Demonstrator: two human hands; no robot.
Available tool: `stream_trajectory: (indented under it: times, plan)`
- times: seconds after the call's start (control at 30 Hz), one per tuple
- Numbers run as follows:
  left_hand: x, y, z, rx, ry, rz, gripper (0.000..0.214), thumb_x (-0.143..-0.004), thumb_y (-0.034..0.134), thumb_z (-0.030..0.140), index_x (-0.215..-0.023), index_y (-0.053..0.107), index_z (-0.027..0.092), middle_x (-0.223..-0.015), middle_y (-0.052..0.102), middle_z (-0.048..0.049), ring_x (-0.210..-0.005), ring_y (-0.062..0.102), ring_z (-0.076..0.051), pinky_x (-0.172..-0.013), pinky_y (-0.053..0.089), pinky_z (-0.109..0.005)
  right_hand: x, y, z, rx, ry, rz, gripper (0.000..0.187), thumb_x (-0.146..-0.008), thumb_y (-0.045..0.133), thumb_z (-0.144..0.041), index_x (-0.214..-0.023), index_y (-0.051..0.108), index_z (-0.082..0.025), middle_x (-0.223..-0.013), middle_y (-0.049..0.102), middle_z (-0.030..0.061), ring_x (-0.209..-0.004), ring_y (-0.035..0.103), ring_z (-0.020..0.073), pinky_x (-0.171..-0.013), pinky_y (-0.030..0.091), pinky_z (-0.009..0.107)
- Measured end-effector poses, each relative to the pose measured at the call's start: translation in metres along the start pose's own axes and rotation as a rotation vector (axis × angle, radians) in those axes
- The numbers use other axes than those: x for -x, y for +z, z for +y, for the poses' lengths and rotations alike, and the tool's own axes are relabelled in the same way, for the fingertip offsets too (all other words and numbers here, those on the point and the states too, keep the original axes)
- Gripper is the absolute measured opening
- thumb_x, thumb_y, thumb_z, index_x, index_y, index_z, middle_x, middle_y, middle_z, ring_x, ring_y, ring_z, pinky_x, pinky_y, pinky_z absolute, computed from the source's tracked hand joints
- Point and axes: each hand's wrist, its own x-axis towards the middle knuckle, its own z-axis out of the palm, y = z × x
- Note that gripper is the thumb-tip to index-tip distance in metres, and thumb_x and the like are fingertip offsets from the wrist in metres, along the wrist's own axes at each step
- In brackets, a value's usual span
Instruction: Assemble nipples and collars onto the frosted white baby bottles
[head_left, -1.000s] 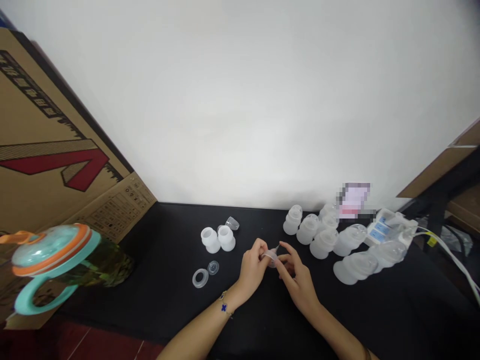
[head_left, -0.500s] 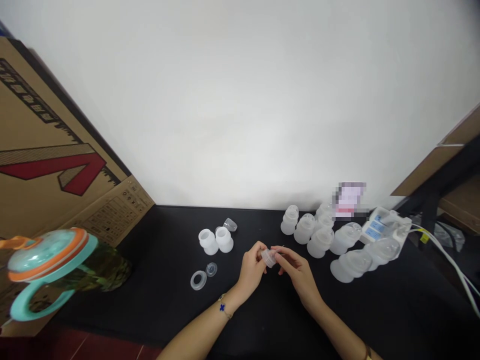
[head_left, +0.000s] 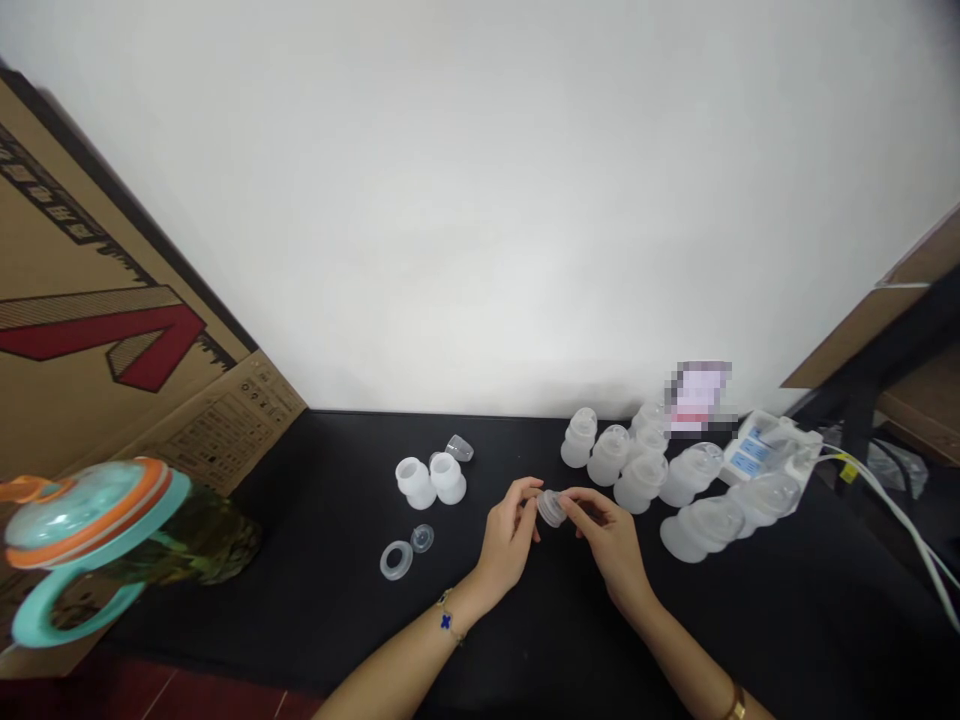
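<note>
A translucent screw ring with what looks like a clear teat in it (head_left: 551, 508) is held above the black table between my hands. My left hand (head_left: 510, 535) grips its left edge with thumb and fingers. From the other side, the fingertips of my right hand (head_left: 609, 540) pinch it near the top right. To the left lie a loose screw ring (head_left: 396, 560) and a clear teat (head_left: 422, 538), almost touching. Behind them two open white baby bottles (head_left: 415, 483) stand side by side, with a clear cap (head_left: 460, 448) lying just behind.
Several capped baby bottles (head_left: 640, 482) are grouped at the right. Beyond them are a white power strip (head_left: 765, 450) with cables and a blurred-out upright item (head_left: 697, 395). A large teal-lidded jug (head_left: 97, 510) and a cardboard box (head_left: 112, 280) occupy the left.
The ring has shifted slightly right and tilted so that its flat side shows more. My right hand has moved a little right with it. The bottles and loose parts have stayed put.
</note>
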Motion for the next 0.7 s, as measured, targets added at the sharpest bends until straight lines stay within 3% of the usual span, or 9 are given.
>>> stream_trajectory:
  times: [0.1,0.3,0.47,0.7]
  plan:
    - [0.0022,-0.0017,0.0047,0.022,0.023,-0.009,0.031,-0.099,0.042,0.039,-0.122,0.054,0.023,-0.112,0.067,-0.0066,-0.061,0.059,-0.01,-0.059,0.047,-0.025,0.0006,0.0001,0.0002,0.021,-0.019,0.015,0.03,-0.077,0.073,-0.049,-0.084,0.073,-0.02,-0.074,0.068,0.0034,-0.062,0.053,0.0162,-0.052,0.04,0.027]
    - [0.003,0.0004,0.0105,-0.151,0.025,0.0,0.053,-0.073,0.079,0.04,-0.118,0.058,0.024,-0.111,0.066,-0.0058,-0.08,0.063,-0.018,-0.059,0.049,-0.025,0.0018,0.0019,0.0001,-0.008,-0.008,0.043,0.03,-0.075,0.075,-0.05,-0.08,0.072,-0.02,-0.078,0.07,0.0059,-0.07,0.06,0.0219,-0.055,0.044,0.029]
    - [0.0032,0.0051,0.007,-0.176,0.029,0.002,0.044,-0.075,0.077,0.037,-0.113,0.061,0.024,-0.109,0.066,-0.0045,-0.081,0.062,-0.018,-0.059,0.05,-0.025,0.0021,0.0025,-0.0017,-0.023,-0.032,0.037,0.031,-0.074,0.076,-0.05,-0.078,0.072,-0.02,-0.077,0.07,0.0054,-0.071,0.061,0.0226,-0.062,0.048,0.032]
    - [0.0029,0.0053,0.0075,-0.114,-0.011,0.003,0.039,-0.079,0.073,0.035,-0.114,0.062,0.022,-0.105,0.067,-0.0051,-0.085,0.063,-0.019,-0.06,0.05,-0.025,0.0014,0.0027,-0.0045,-0.045,0.006,0.03,0.03,-0.073,0.078,-0.047,-0.084,0.071,-0.02,-0.078,0.064,0.0029,-0.062,0.051,0.0152,-0.051,0.04,0.026]
